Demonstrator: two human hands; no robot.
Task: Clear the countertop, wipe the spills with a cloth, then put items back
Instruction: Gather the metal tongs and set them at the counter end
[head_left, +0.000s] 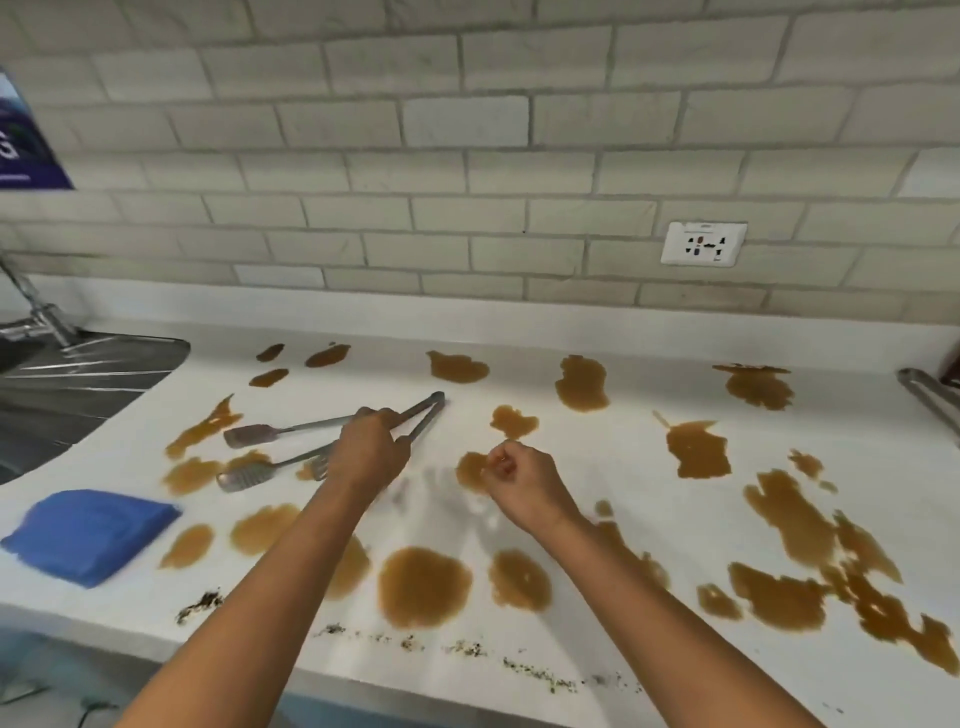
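Gripping the long steel tongs (415, 415) near their hinge, the left hand (369, 452) readies to clear them off the brown-spilled white tabletop (623, 478); the right hand (519, 478) hovers curled, holding nothing.

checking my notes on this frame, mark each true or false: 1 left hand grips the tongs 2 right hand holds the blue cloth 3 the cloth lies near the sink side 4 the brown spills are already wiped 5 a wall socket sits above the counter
1. True: the left hand grips the metal tongs.
2. False: the right hand is curled and holds nothing; the blue cloth lies untouched on the countertop.
3. True: the cloth lies at the left, near the sink.
4. False: brown spills cover much of the countertop.
5. True: a white socket is on the tiled wall.
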